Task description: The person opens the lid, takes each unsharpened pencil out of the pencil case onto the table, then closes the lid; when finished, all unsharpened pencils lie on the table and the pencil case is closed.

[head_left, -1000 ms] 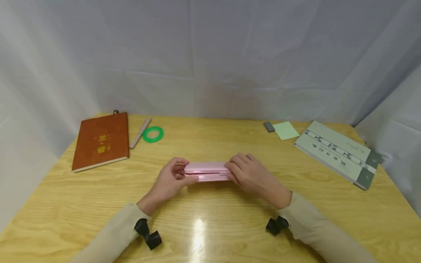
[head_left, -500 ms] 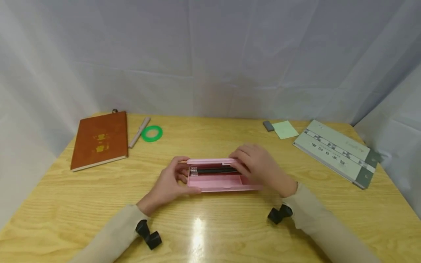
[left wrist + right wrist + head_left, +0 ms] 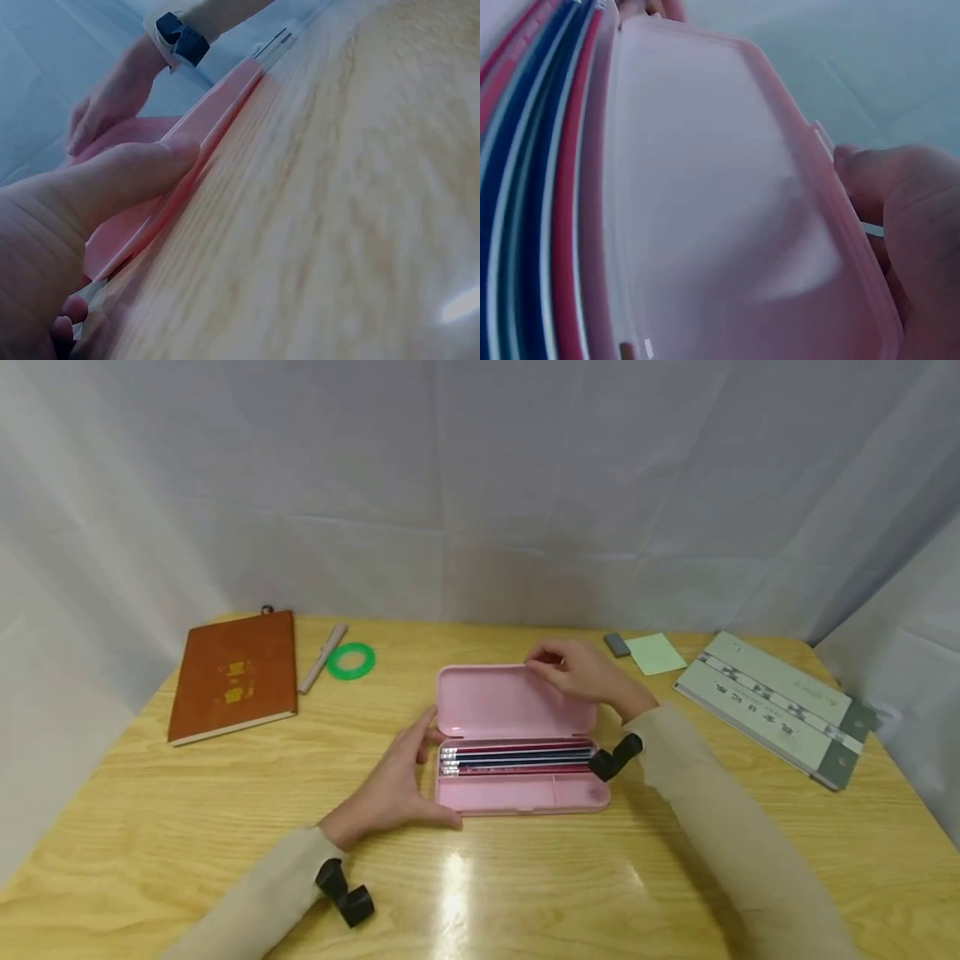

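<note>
A pink pencil case lies on the table with its lid swung up at the back. Several pencils in red and dark blue lie side by side in its rear compartment, silver ferrules to the left. My left hand holds the case's left end, thumb along the front edge and fingers round the back corner. With my right hand I hold the lid's upper edge near its right corner; in the right wrist view the thumb sits by the small latch tab.
At the left lie a brown notebook, a pale pen and a green tape ring. Toward the back right are a grey eraser, a pale green sticky note and a grey-green book. White cloth hangs behind the table.
The pencil case has gone from nearly closed to wide open. My right hand has moved back and up with the lid, uncovering the pencils; my left hand stays at the left end.
</note>
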`<state>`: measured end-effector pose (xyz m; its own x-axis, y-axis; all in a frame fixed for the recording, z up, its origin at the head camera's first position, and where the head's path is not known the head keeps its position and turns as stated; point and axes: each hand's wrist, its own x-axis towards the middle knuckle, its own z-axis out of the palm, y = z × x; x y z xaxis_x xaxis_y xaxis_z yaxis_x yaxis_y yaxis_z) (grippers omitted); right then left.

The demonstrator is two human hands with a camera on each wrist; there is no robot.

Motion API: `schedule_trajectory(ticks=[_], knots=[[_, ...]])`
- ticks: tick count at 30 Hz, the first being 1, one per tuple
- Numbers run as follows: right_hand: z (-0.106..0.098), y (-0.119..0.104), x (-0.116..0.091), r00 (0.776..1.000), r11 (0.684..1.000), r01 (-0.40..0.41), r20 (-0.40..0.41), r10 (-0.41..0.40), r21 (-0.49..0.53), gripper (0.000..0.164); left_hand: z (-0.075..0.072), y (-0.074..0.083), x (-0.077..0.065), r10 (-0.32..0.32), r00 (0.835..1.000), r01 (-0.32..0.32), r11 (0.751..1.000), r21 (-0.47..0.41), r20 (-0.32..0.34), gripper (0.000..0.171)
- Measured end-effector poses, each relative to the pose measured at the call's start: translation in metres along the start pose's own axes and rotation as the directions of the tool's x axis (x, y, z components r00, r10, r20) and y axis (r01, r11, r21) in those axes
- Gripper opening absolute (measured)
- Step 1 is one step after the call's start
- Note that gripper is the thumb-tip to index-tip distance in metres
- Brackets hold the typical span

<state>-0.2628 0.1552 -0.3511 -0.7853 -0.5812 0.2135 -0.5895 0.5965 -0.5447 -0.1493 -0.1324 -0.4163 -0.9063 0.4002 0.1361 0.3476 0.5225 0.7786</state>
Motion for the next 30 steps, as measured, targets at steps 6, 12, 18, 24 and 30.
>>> schedule_trajectory(ticks=[6,12,18,24,30], knots=[[0.016,0.018,0.001,0.997,1.000,0.018,-0.070,-0.019,-0.008,0.023,-0.001,-0.002,0.001,-0.004,1.000,0.003,0.999,0.032,0.025,0.142],[0.029,0.008,-0.018,0.890,0.935,0.238,-0.327,-0.318,-0.263,0.031,0.002,-0.002,0.002,-0.005,1.000,0.004,1.000,0.020,0.027,0.140],[0.025,-0.012,-0.040,0.848,0.899,0.288,-0.349,-0.400,-0.330,0.026,0.003,-0.002,-0.001,0.007,1.000,-0.007,0.999,0.039,-0.002,0.139],[0.021,-0.026,-0.064,0.980,0.967,0.191,0.087,-0.179,-0.166,0.008,0.005,0.000,-0.002,0.021,1.000,-0.019,0.996,0.089,-0.018,0.141],[0.029,-0.026,-0.070,0.974,0.977,0.098,0.221,-0.055,-0.188,0.009,0.007,0.001,-0.002,0.063,0.997,-0.058,0.992,0.111,-0.045,0.148]])
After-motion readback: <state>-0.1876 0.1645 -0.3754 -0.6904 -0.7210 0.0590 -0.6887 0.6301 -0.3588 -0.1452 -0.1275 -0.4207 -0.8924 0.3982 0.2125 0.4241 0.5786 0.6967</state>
